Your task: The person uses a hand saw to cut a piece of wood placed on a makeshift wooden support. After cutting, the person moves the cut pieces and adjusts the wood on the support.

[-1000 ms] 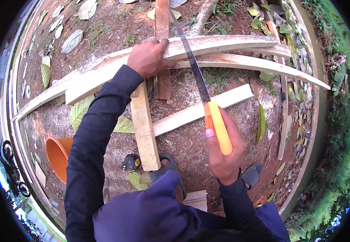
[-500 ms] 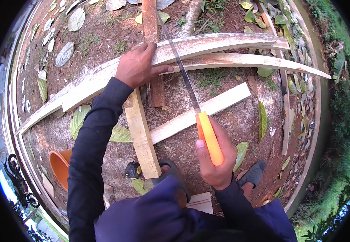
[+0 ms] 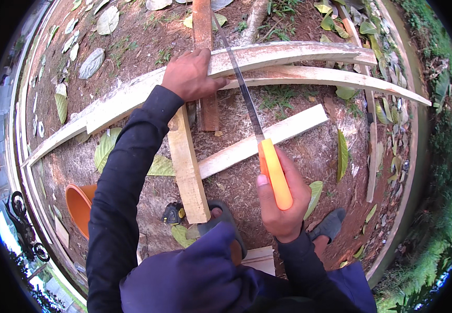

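The right hand (image 3: 286, 201) is gripping the saw (image 3: 251, 112), its fingers closing around the handle. The left hand (image 3: 189, 78) is holding down the upper plank (image 3: 299, 52), fingers spreading over the top and the thumb pointing along the near edge. That plank is lying crosswise ahead of the person, and the blade is crossing it just right of the left hand. The beam (image 3: 188, 167) is running back toward the person's foot, and the white piece (image 3: 283, 133) is lying on the ground nearby. Sawing is seemingly getting under way: the plank is looking whole, so most of the cut is probably remaining. Any groove is hiding from view; its depth is escaping judgement.
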`<state>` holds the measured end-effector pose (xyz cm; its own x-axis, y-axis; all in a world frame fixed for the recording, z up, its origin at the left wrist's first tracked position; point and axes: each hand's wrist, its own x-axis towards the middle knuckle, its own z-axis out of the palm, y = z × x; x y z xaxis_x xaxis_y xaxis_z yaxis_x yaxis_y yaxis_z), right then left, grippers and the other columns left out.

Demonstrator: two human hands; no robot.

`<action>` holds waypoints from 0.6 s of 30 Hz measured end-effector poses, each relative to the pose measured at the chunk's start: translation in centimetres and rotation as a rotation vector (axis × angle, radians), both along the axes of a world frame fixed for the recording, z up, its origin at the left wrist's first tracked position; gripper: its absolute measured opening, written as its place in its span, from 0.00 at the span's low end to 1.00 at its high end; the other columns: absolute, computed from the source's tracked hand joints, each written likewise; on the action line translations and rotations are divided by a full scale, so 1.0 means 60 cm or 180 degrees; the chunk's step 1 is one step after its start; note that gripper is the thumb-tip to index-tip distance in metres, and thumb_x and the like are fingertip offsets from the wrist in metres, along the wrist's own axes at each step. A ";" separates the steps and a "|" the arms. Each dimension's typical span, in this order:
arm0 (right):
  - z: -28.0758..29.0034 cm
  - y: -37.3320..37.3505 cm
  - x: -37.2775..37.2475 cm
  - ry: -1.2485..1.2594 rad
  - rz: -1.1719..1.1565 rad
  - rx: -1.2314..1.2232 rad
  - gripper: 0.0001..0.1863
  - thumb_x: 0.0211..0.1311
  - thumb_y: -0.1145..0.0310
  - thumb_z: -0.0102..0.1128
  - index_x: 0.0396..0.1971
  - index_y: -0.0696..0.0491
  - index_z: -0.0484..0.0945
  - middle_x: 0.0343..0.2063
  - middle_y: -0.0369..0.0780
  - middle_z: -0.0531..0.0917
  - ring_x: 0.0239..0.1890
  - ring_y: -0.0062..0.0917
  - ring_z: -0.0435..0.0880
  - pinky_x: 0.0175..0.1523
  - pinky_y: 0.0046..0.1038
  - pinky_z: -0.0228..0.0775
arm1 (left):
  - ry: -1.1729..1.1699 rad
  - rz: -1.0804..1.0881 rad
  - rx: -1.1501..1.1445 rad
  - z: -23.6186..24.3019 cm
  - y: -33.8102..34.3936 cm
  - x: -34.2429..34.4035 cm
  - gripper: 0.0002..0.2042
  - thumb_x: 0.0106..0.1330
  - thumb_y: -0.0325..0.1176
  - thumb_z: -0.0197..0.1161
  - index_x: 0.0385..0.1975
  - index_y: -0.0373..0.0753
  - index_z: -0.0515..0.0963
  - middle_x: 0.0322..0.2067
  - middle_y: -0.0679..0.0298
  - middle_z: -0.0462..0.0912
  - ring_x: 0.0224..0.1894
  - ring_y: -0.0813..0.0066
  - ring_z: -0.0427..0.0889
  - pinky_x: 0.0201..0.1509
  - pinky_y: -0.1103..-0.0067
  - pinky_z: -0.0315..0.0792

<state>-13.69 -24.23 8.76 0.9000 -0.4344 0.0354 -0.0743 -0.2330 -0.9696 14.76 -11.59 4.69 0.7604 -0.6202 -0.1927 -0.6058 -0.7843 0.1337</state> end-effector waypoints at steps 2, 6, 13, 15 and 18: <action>0.024 0.006 -0.004 0.0228 0.0110 0.0096 0.30 0.62 0.70 0.67 0.63 0.66 0.73 0.48 0.55 0.86 0.43 0.39 0.91 0.47 0.32 0.82 | 0.0005 0.0014 -0.0008 0.001 -0.003 0.000 0.31 0.63 0.58 0.62 0.46 0.30 0.74 0.42 0.46 0.82 0.50 0.47 0.83 0.58 0.56 0.74; 0.035 0.013 -0.024 0.0208 0.0202 0.0041 0.33 0.62 0.67 0.68 0.64 0.66 0.71 0.50 0.57 0.85 0.49 0.45 0.90 0.51 0.34 0.82 | -0.0315 -0.0312 -0.0480 -0.017 0.018 0.002 0.31 0.64 0.58 0.60 0.45 0.28 0.73 0.40 0.43 0.81 0.45 0.47 0.83 0.54 0.58 0.76; 0.041 0.012 -0.042 0.0303 -0.0038 0.0136 0.30 0.59 0.72 0.65 0.63 0.67 0.74 0.45 0.52 0.86 0.43 0.32 0.88 0.50 0.31 0.78 | -0.0220 -0.0212 -0.0173 -0.010 -0.001 0.004 0.30 0.63 0.54 0.62 0.49 0.28 0.70 0.38 0.43 0.81 0.43 0.45 0.82 0.50 0.56 0.76; 0.047 0.011 -0.043 0.0335 -0.0052 0.0174 0.30 0.60 0.72 0.64 0.62 0.67 0.74 0.45 0.52 0.86 0.44 0.33 0.89 0.51 0.31 0.78 | -0.0317 -0.0339 -0.0381 -0.009 0.006 0.000 0.28 0.61 0.48 0.64 0.51 0.31 0.69 0.40 0.42 0.81 0.45 0.43 0.82 0.49 0.55 0.76; 0.047 0.015 -0.042 0.0326 -0.0058 0.0104 0.28 0.61 0.72 0.63 0.62 0.67 0.75 0.46 0.54 0.86 0.45 0.37 0.89 0.50 0.32 0.80 | -0.0169 -0.0499 -0.0219 -0.015 0.013 0.008 0.26 0.62 0.47 0.64 0.47 0.30 0.68 0.37 0.42 0.80 0.42 0.43 0.83 0.47 0.54 0.76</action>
